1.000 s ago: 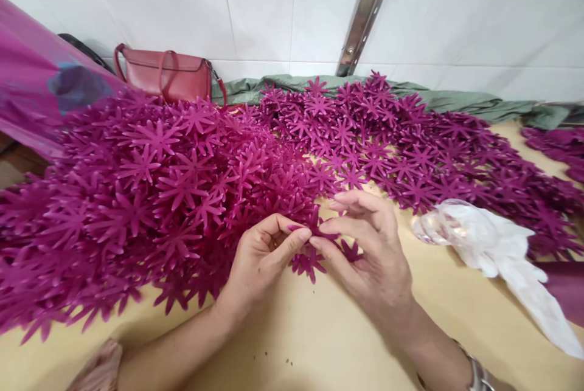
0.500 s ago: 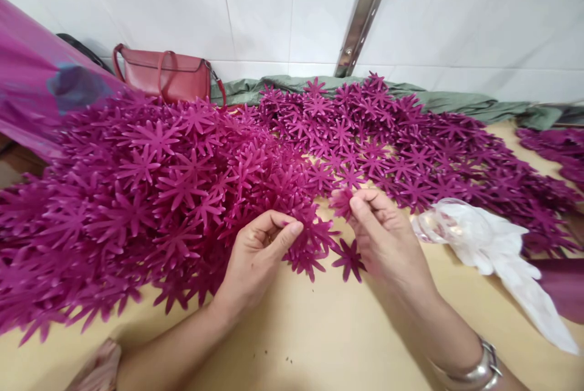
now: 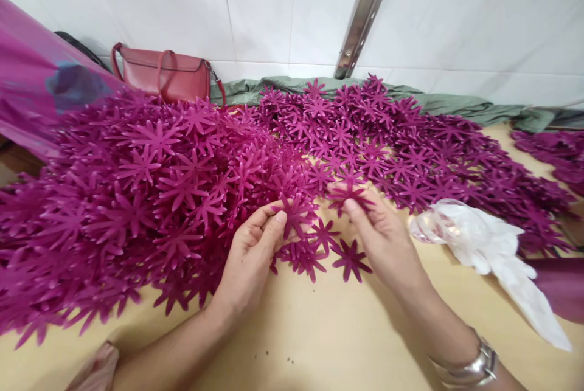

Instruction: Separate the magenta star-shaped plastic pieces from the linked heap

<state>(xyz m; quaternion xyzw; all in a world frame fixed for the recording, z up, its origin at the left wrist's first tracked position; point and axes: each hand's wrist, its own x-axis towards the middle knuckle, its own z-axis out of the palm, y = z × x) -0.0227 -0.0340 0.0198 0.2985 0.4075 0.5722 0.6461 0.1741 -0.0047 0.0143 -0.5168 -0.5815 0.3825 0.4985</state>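
Note:
My left hand (image 3: 258,245) pinches a magenta flower-shaped petal piece (image 3: 296,214) between thumb and fingers, over the edge of a big heap of like pieces (image 3: 159,196). In my right hand (image 3: 381,230), thumb and fingers are closed on another magenta petal piece (image 3: 350,195), its narrow lobes spreading past the fingertips. The two hands are a short way apart. On the table between and below them lies a single darker petal piece (image 3: 351,260), beside a few overlapping ones at the heap's edge.
A second, darker heap of petal pieces (image 3: 410,154) spreads at the back right. A white crumpled plastic bag (image 3: 483,239) lies right of my right hand. Behind the heaps are a red handbag (image 3: 164,72), green cloth (image 3: 460,105) and a tiled wall. Pink plastic sheeting (image 3: 41,81) hangs at left.
The piece in my left hand, mostly hidden before, now faces up in full view. The right hand's piece has turned flatter and spread out, and another piece shows between the hands.

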